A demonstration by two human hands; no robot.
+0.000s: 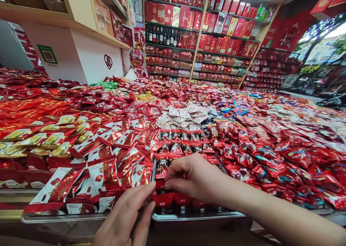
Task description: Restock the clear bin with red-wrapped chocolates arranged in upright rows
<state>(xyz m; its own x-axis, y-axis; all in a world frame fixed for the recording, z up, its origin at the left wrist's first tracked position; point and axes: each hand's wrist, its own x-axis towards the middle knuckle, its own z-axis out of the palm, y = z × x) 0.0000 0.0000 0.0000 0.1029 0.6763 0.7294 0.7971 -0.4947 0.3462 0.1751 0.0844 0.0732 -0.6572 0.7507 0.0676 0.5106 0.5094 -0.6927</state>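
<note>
A: State the location of the black-and-red packets (183, 202).
B: In rows inside a tray (200, 216), directly beside the red-and-white packets (102, 174) on its left.
A: Right hand (193, 177)?
B: Over the front rows — fingers curled, index and thumb tips close together at the packets; whether they are clamped on one cannot be told.
A: Left hand (127, 215)?
B: At the tray's front-left corner — fingers and thumb slightly apart, near the end packet (163, 203).

"The tray (198, 217)?"
"Smooth, clear plastic."
"Dark-red packets (182, 202) inside it?"
"Plastic film, softly shiny."
"Red-and-white packets (102, 175) left of it?"
"Glossy, crinkled, foil-like."
"White packets (186, 113) behind it?"
"Duller, papery-looking."
</note>
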